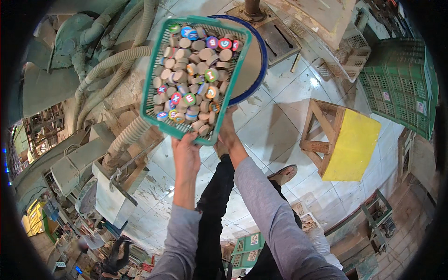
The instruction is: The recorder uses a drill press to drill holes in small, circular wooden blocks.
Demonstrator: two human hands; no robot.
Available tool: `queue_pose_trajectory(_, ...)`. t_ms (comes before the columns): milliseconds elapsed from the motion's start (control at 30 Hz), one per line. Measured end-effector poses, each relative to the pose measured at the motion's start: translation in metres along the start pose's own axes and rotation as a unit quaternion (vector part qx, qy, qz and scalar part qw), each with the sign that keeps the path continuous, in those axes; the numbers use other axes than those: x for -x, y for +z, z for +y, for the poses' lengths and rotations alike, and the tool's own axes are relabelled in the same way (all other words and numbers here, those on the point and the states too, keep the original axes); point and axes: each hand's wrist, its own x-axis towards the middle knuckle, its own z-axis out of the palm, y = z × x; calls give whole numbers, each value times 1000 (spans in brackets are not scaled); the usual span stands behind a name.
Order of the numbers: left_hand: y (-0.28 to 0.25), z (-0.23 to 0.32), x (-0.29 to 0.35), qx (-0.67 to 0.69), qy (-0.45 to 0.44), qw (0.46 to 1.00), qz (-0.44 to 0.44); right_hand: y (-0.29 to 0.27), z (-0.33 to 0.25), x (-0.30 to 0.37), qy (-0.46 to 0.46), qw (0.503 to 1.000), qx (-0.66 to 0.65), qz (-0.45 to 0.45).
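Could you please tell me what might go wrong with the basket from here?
The loose round pieces are heaped in the green basket, so a tilt might spill some, perhaps into the blue-rimmed container showing behind it. The left hand and right hand are both at the basket's near end, so its far end could dip.

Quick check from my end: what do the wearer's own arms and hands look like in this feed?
Both arms wear plain grey long sleeves, the left sleeve and right sleeve each ending short of the wrist. The left hand shows no glove or ring. The right hand is partly hidden; its visible part has no glove. No cables or printed markings show on either sleeve.
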Motion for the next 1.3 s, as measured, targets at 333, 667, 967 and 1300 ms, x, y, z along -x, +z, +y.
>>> queue_pose_trajectory(333,36,-20,-37,-24,-1,1000,-15,-225,-56,176,198,931,280,125)
queue_pose_trajectory(667,26,-81,134,-248,-306,919,2,-385,-350,300,-395,602,547,428)
queue_pose_trajectory(967,127,-172,135,-269,-269,882,-278,-447,-426,163,-88,722,544,418)
queue_pose_trajectory(1300,209,-185,-18,-622,50,730,-279,-263,-394,19,-24,741,668,67)
